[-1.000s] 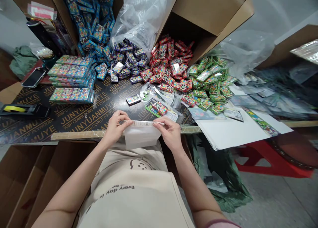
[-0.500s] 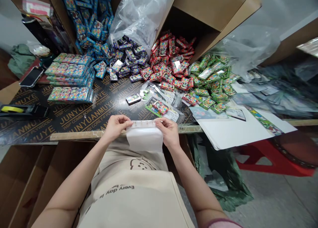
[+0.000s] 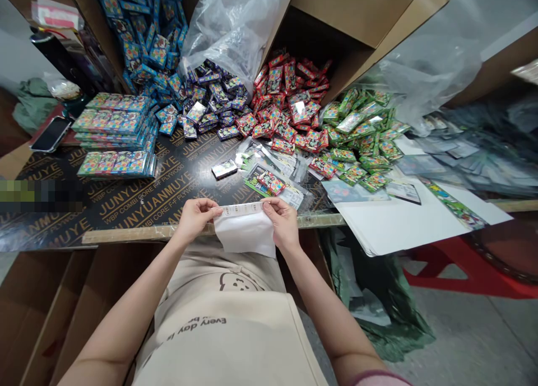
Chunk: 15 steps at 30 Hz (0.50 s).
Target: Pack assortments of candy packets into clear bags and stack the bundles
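Observation:
Pinched between my left hand (image 3: 197,218) and my right hand (image 3: 283,221) is a white sheet (image 3: 246,232), held by its top corners at the table's front edge. A folded strip with small print runs along its top, and the rest hangs down over my apron. Beyond my hands lie a small black-edged pack (image 3: 224,169) and a red pack (image 3: 271,181) on a clear bag with a green card.
Piles of blue (image 3: 157,52), purple (image 3: 216,94), red (image 3: 290,100) and green packs (image 3: 361,128) line the back. Stacked packs (image 3: 113,134), a phone (image 3: 51,134) stand left. White sheets (image 3: 378,218) and plastic sleeves (image 3: 483,150) lie right.
The white sheet's lower edge has shifted slightly and now hangs a little slanted. Both hands keep their pinch, almost in place. The view has moved slightly.

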{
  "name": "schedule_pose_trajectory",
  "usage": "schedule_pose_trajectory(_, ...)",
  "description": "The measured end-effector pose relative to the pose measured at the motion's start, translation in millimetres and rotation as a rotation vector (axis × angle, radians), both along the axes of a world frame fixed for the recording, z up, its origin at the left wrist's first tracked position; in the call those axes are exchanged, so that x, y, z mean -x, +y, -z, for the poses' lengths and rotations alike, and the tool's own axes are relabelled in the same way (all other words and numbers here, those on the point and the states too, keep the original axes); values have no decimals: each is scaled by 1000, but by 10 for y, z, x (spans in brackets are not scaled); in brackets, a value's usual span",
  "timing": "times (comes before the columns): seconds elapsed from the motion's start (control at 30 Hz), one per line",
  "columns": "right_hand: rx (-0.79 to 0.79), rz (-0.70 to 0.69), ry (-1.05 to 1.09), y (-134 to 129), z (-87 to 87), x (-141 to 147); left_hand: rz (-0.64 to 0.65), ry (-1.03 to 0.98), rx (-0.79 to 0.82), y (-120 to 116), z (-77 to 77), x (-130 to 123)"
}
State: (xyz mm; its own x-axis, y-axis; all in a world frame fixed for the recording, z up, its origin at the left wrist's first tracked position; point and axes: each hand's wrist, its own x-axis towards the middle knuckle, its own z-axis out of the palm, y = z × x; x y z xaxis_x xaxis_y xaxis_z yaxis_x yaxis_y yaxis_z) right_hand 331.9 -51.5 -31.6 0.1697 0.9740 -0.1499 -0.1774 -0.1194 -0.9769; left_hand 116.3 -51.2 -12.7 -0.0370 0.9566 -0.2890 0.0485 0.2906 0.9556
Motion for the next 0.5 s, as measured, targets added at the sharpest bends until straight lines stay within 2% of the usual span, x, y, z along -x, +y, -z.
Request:
schedule_pose_trajectory(0.27, -33, -49, -129, 51, 67, -144, -53, -21, -19, -12, 42, -27)
schedule_pose_trajectory(0.5, -53, -100, -127, 66, 14, -131, -50, -30, -3, -8, 79, -47)
